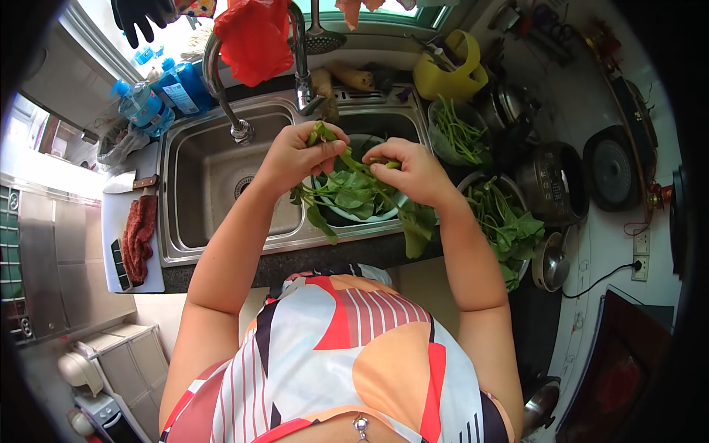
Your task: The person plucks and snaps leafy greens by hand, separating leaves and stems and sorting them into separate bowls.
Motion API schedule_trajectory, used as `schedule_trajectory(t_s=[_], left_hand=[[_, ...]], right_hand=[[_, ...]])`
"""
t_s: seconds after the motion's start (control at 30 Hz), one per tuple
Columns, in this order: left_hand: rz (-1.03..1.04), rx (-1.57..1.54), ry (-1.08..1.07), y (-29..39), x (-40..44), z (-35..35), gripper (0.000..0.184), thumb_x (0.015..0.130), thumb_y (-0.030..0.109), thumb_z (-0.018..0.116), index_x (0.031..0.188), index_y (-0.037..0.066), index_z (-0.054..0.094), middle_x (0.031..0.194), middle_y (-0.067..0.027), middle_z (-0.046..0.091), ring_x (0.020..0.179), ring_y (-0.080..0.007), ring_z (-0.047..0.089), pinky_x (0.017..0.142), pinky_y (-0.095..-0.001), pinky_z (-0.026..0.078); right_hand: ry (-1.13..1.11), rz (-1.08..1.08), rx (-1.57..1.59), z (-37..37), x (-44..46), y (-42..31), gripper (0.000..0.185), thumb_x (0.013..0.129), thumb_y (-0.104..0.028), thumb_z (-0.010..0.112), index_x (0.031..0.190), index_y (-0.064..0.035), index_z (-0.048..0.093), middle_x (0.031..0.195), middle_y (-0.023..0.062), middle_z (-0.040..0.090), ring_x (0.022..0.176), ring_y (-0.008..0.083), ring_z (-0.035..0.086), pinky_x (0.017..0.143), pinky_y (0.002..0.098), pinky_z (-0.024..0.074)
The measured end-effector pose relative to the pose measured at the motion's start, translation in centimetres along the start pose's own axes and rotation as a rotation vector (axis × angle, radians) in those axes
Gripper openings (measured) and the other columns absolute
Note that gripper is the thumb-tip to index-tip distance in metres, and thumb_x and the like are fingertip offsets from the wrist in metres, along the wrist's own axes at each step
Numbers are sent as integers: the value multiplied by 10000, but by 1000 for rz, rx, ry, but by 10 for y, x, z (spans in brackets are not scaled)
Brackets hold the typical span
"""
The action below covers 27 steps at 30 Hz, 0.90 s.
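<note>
Left hand pose: The left arm reaches up and in from the body, and the left hand (299, 156) is over the middle of the sink (203, 166).
Right hand pose: The right arm bends in too, and the right hand (415, 176) is over the sink's right side, near its right edge.
Left hand grip: The thumb and finger pinch a green stem (357, 164).
Right hand grip: The fingers curl in and hold short stem bits (385, 162).
Hard to see: The fingers hide parts of the stems. The hands and leaves cover some of the bowl (380, 217). I cannot tell how many stems there are.
Green stem: It runs from the left hand's fingertips down between the two hands, above the bowl.
Bowl: It sits in the sink's right part, below the hands, with green leaves (351, 193) in it.
Big leaf: A wide leaf (418, 225) hangs below the right hand, over the sink's front edge.
Right of the sink: More greens (502, 214) fill a pot on the bench (533, 317).
</note>
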<state>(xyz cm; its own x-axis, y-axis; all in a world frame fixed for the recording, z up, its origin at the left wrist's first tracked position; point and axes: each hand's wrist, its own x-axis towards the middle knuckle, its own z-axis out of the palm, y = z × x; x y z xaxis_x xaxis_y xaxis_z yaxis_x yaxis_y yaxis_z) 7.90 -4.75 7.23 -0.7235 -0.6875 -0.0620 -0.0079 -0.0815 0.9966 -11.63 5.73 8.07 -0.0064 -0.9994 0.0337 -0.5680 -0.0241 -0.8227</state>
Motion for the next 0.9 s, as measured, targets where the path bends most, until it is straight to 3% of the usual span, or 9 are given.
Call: schedule_trajectory(t_s=[0.13, 0.23, 0.4, 0.6, 0.63, 0.7, 0.77, 0.87, 0.9], left_hand=[[-35, -22, 71, 1, 2, 7, 130, 842, 149, 631, 919, 44, 625, 600, 17, 543, 500, -23, 465, 441, -159, 324], [-54, -99, 93, -9, 9, 14, 135, 839, 157, 636, 917, 47, 624, 605, 16, 544, 500, -24, 464, 435, -160, 324], [-54, -66, 113, -14, 9, 22, 139, 839, 162, 635, 925, 54, 622, 608, 22, 544, 482, -25, 464, 422, -155, 332], [-80, -144, 270, -13, 9, 24, 142, 844, 179, 631, 921, 60, 620, 588, 23, 533, 441, -29, 440, 395, -157, 310], [-95, -149, 262, -10, 9, 20, 143, 845, 181, 630, 923, 61, 620, 586, 23, 531, 435, -30, 434, 391, -157, 304], [-132, -161, 255, -8, 6, 8, 146, 847, 186, 628, 926, 64, 620, 582, 22, 527, 423, -32, 423, 382, -158, 291], [-99, -180, 203, -10, 4, 1, 140, 856, 185, 618, 934, 69, 622, 581, 20, 520, 434, -32, 417, 392, -160, 287], [-52, -186, 130, -5, 3, 1, 131, 867, 175, 606, 940, 68, 622, 587, 16, 517, 459, -32, 418, 414, -161, 292], [-38, -186, 110, -5, 4, 4, 133, 866, 175, 607, 942, 67, 623, 588, 18, 517, 461, -31, 417, 417, -161, 292]], right_hand=[[30, -111, -184, 7, -6, -31, 209, 741, -213, 617, 872, -57, 664, 788, 101, 595, 750, 250, 608, 633, 329, 459], [-2, -94, -34, 28, 0, -19, 190, 738, -210, 626, 851, -62, 661, 762, 102, 577, 708, 262, 588, 622, 335, 447], [-50, 175, 492, 41, 4, 5, 168, 755, -150, 604, 779, 16, 623, 640, -15, 530, 634, 39, 470, 569, 212, 377], [216, 350, 838, 28, 4, 17, 109, 752, -118, 571, 716, -19, 598, 614, 4, 513, 568, 84, 464, 563, 221, 379], [275, 242, 912, 17, 1, 19, 124, 772, -126, 540, 690, -44, 585, 616, 24, 512, 560, 117, 464, 586, 229, 380], [382, 110, 836, -16, -5, 16, 185, 806, -124, 481, 664, -41, 566, 654, 48, 543, 620, 146, 516, 688, 249, 415], [544, 180, 939, -40, -12, 1, 170, 883, -151, 442, 791, -37, 528, 625, 34, 518, 547, 123, 491, 572, 236, 435], [475, 185, 486, -60, -15, 6, 123, 881, -175, 521, 820, -68, 511, 572, -36, 411, 489, 26, 369, 475, 199, 358], [429, 168, 297, -56, -14, 2, 128, 848, -179, 579, 806, -63, 547, 602, -28, 469, 531, 44, 429, 507, 211, 381]])
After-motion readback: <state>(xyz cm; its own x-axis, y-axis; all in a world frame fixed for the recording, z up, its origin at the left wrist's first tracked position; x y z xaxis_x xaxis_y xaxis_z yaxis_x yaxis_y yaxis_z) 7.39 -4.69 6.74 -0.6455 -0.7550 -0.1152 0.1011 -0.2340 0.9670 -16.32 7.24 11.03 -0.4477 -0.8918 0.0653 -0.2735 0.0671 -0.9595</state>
